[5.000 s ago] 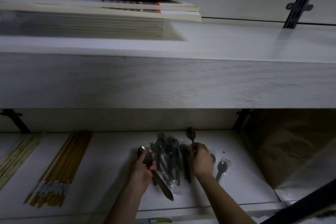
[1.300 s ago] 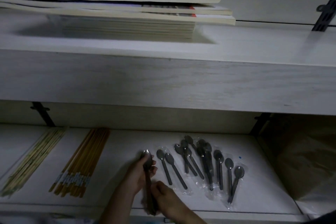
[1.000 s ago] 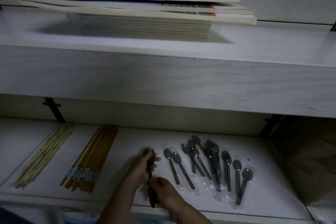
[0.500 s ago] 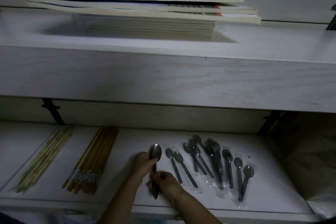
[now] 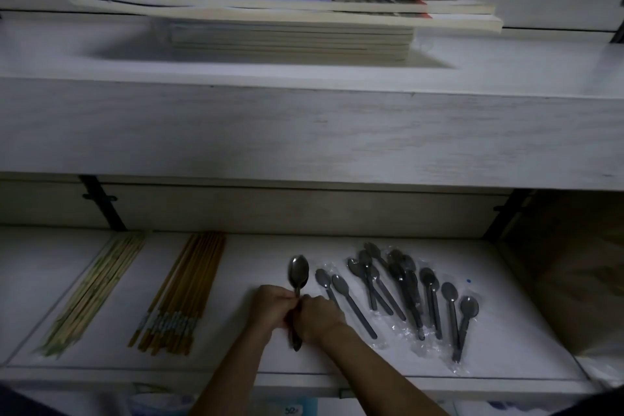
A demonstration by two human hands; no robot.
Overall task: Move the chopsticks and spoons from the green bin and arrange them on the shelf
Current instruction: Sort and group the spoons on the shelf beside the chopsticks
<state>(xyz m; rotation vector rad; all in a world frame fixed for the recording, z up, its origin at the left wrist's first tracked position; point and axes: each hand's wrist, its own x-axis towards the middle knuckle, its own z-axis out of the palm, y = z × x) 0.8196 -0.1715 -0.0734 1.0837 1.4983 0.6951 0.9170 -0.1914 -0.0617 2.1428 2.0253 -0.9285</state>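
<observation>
dim lower shelf (image 5: 256,257): chopsticks (image 5: 182,294) lie in rows at left, wrapped spoons (image 5: 405,287) fanned at right. your left hand (image 5: 273,309) and right hand (image 5: 319,316) both clench one big spoon (image 5: 298,275) (green bin unseen), so you look nearly done.

Only one marking can be read: a handwritten "52" with a small mark after it, on a pale blue label (image 5: 293,410) at the bottom edge of the view, below the front edge of the shelf (image 5: 439,385). The book (image 5: 371,7) edges above show coloured print too blurred to read.
</observation>
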